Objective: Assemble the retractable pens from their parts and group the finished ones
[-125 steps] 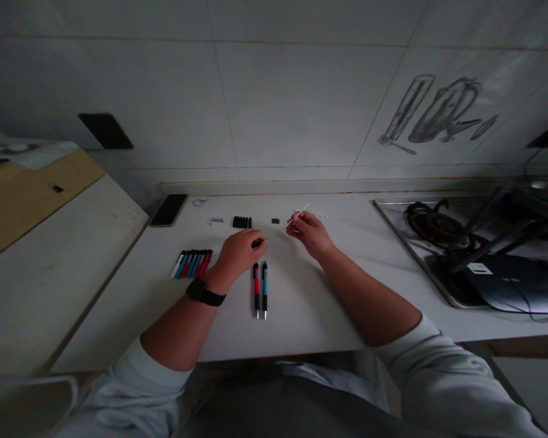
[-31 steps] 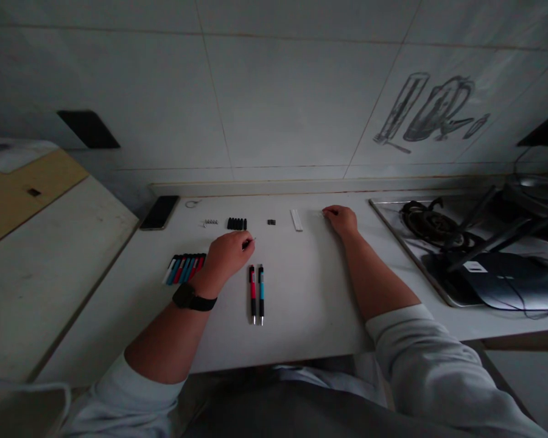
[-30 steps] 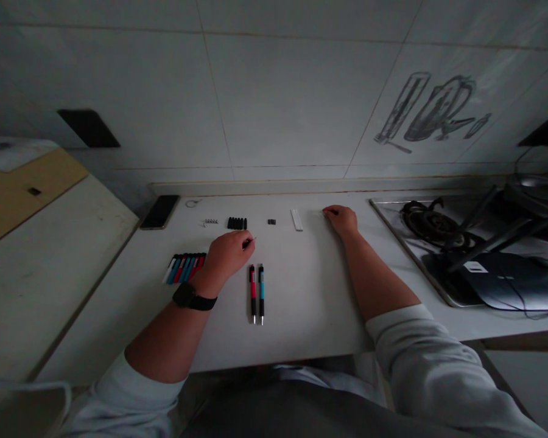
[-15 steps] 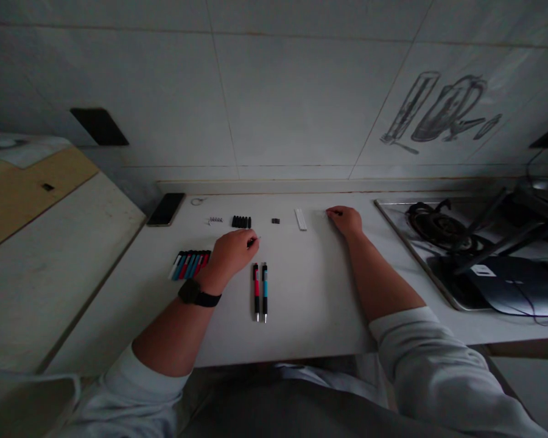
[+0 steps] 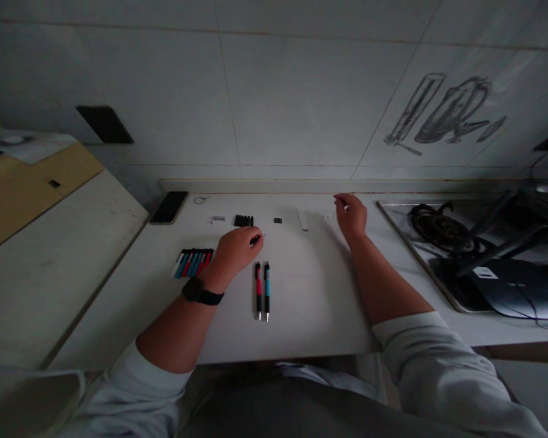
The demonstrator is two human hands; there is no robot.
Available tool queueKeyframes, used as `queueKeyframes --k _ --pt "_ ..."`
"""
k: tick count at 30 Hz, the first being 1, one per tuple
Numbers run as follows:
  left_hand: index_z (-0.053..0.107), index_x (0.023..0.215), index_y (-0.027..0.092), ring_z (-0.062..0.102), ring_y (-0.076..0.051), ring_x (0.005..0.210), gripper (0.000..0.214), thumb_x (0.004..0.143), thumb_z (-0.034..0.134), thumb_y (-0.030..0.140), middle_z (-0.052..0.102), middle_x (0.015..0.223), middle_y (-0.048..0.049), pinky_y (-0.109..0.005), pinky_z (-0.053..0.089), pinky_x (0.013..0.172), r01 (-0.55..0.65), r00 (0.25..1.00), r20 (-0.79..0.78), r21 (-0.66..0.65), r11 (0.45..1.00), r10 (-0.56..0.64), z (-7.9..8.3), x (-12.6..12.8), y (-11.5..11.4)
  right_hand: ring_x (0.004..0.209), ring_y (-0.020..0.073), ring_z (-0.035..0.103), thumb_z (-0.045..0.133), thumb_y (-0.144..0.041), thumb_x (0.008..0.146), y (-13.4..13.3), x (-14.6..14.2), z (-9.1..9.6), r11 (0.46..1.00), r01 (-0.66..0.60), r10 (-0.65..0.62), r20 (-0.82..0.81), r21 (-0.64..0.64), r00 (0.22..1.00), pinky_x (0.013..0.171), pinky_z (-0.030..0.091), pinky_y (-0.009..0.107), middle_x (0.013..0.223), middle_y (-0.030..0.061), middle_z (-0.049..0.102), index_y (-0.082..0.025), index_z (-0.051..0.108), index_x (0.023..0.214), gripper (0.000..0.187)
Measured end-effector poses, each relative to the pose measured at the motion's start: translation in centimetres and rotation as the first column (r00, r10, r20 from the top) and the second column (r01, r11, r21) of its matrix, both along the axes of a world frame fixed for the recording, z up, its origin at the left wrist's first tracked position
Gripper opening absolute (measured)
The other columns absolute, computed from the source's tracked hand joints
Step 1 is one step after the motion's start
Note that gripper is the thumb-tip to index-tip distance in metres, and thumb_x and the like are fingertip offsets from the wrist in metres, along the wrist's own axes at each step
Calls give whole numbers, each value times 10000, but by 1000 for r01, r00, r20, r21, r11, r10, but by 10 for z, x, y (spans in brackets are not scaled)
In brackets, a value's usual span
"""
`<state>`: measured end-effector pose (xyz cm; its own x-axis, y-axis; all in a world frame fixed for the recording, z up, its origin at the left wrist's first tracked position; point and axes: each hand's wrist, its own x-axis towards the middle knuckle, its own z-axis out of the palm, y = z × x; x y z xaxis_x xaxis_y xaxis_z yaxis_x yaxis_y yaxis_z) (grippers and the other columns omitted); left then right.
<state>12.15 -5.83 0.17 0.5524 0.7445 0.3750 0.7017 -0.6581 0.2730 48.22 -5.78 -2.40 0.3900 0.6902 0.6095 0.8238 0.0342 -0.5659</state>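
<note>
My left hand rests on the white counter, closed on a thin dark pen part whose pale tip pokes out to the right. Just below it lie two assembled pens, one red, one blue. My right hand is lifted a little at the far side of the counter, fingers pinched on something small and pale that I cannot make out. A white stick lies to its left. A row of pen barrels lies left of my left hand.
Along the back are small springs, black grips, a small black piece and a phone. A gas hob with a dark lid on it fills the right side. A wooden board lies on the left.
My right hand put down the white stick, reached right to the small white pieces and now lifts off the counter with fingers pinched. My left hand has stayed in place.
</note>
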Motion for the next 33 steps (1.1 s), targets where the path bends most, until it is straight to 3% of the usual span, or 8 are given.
queueKeyframes --k 3,6,12,16,23,26,29,33 --pt "723 983 225 685 -195 891 127 968 600 253 761 975 -39 -300 476 767 41 995 86 52 998 -46 2 2 -3 842 198 646 536 -366 967 -11 -51 12 958 -281 282 -5 50 959 761 514 312 1027 99 746 -197 751 1083 296" --pt "717 998 219 683 -192 882 119 966 605 242 755 964 -40 -300 485 782 69 988 132 101 993 -82 3 4 -5 802 171 647 585 -408 966 -23 -104 15 820 -572 566 -109 -31 817 707 505 283 988 74 745 -216 751 1040 264" --pt "707 962 208 671 -188 860 108 967 600 224 732 922 -44 -298 478 781 86 981 159 166 982 -113 6 4 -8 803 151 653 657 -475 924 -33 -158 8 669 -743 663 -456 4 594 752 519 290 942 32 728 -229 694 1052 280" --pt "708 980 212 666 -190 860 123 988 595 259 728 925 -45 -300 473 785 78 982 159 160 984 -104 8 5 -9 735 143 621 681 -501 879 -32 -166 6 690 -721 619 -574 70 536 700 507 282 824 13 688 -218 664 930 287" --pt "717 1013 204 670 -215 889 175 1015 561 283 737 982 -74 -310 468 766 -70 996 -58 -71 995 66 3 2 -3 765 155 633 648 -501 855 2 -127 24 824 -566 469 -515 -39 718 701 501 275 889 60 734 -199 703 960 324" --pt "719 1023 206 666 -217 913 196 1023 546 298 736 1002 -81 -311 466 779 -85 991 -113 -109 990 72 -1 0 0 750 156 649 626 -395 873 27 -104 33 795 -550 410 -441 -256 798 690 506 268 904 80 767 -177 730 985 266" --pt "717 1034 211 665 -219 935 208 1031 532 304 736 1022 -82 -317 468 800 -77 992 -110 -107 991 65 -4 -1 2 794 162 687 637 -260 867 50 -94 37 755 -408 375 -172 -513 911 736 505 262 906 72 787 -182 768 985 192" --pt "712 1032 211 670 -226 905 217 1035 517 304 736 1007 -81 -328 469 777 -73 990 -124 -88 993 62 -5 -1 2 945 189 719 642 -239 886 71 -99 33 641 -167 425 165 -749 890 821 506 262 1019 65 797 -215 802 1023 213"
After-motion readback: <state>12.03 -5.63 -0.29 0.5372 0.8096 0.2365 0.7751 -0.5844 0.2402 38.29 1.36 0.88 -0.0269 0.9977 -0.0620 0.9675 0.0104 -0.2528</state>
